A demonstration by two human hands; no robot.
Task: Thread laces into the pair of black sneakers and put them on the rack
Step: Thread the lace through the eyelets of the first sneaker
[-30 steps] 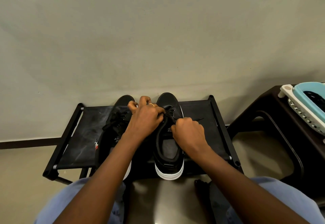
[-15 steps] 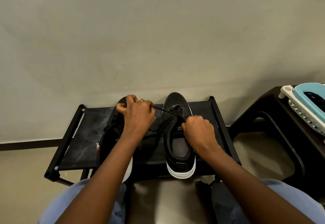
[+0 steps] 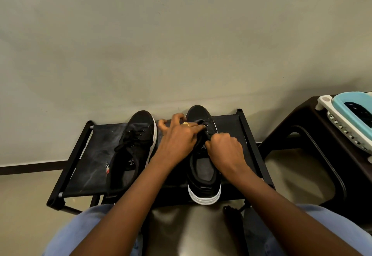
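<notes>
black right sneaker [image 3: 203,155] toe toward wall, both hands' fingers pinching its lace

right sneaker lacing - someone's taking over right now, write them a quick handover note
Left hand: reaching over the right sneaker, fingertips at its upper eyelets, apparently pinching the lace.
Right hand: fist curled on the lace just below.
Both sneakers stand side by side on the rack, toes to the wall.
Done: the left sneaker looks laced, with loose ends trailing off its left side.
Left: finish threading the right sneaker, whose eyelets are mostly hidden by the hands, then set the pair straight on the rack.
</notes>
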